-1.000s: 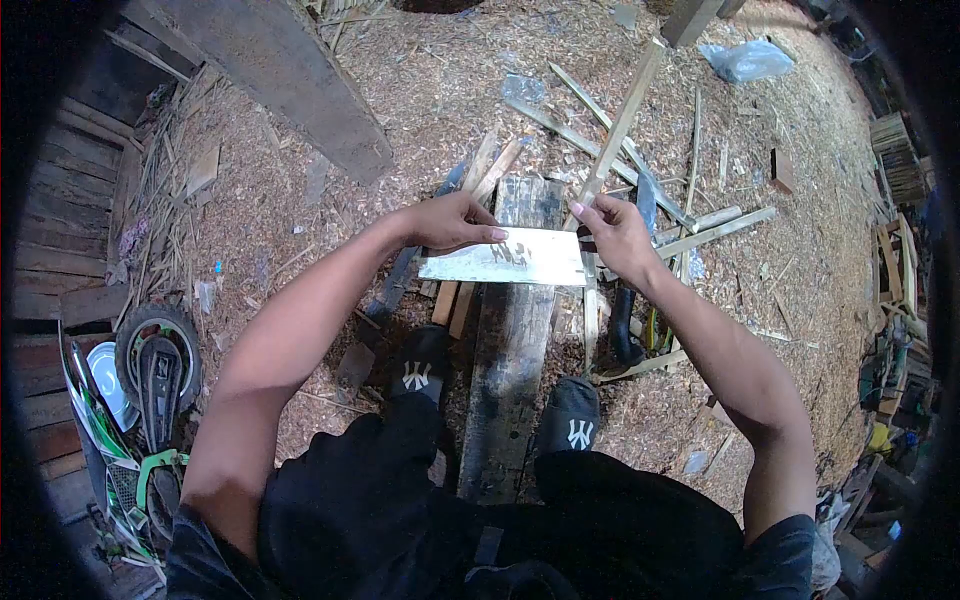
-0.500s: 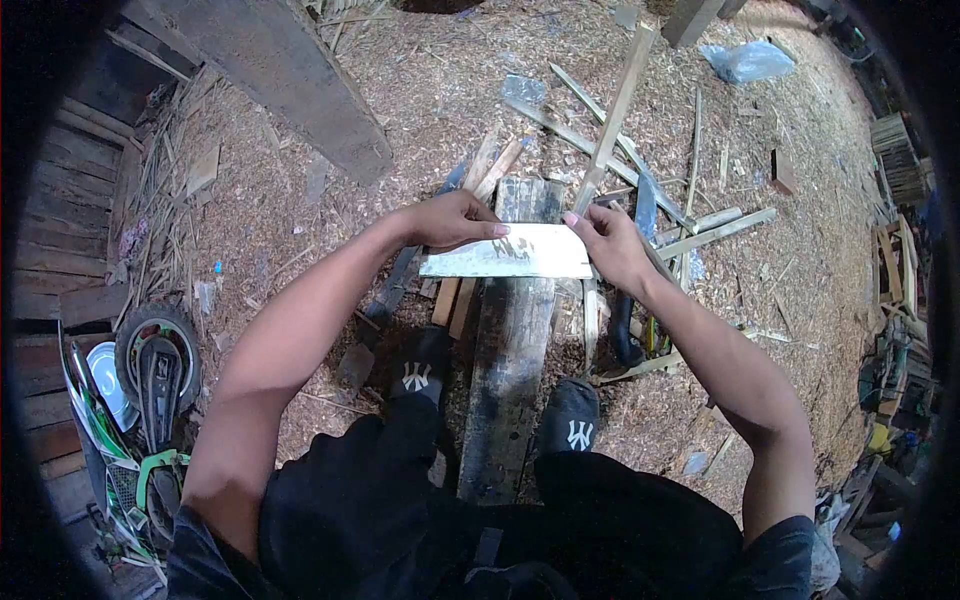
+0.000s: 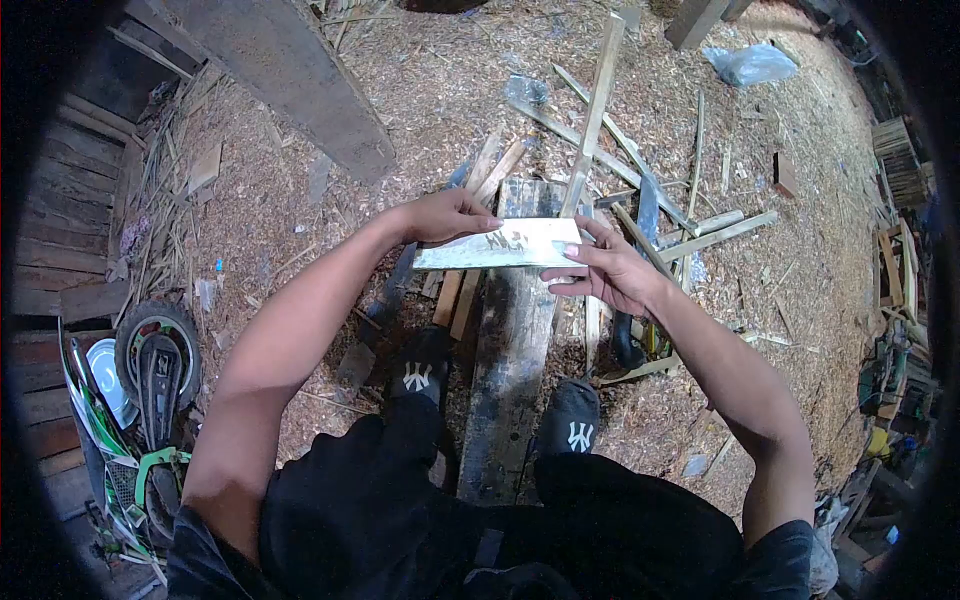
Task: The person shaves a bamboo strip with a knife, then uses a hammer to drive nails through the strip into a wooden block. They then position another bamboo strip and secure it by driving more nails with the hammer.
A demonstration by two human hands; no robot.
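A pale, flat rectangular board point(image 3: 490, 248) with dark marks on its face is held level above a long worn wooden beam point(image 3: 510, 350). My left hand point(image 3: 448, 218) grips its left part, with the thumb on the upper edge and the other fingers hidden behind. My right hand point(image 3: 608, 264) holds the right end, thumb on the face and some fingers spread behind and below it. A long thin wood strip point(image 3: 598, 110) stretches away behind the board near my right hand.
Wood strips point(image 3: 712, 235) and a dark blade-like tool point(image 3: 648, 205) lie right of the beam. Two short sticks point(image 3: 458, 300) lie left. A thick plank point(image 3: 290, 85) is at upper left, a green-framed wheeled vehicle point(image 3: 155, 440) at lower left, and a plastic bag point(image 3: 750, 64) at upper right.
My right hand has shifted down along the board's right end, its fingers now more spread. The board has moved slightly left and tilted a little.
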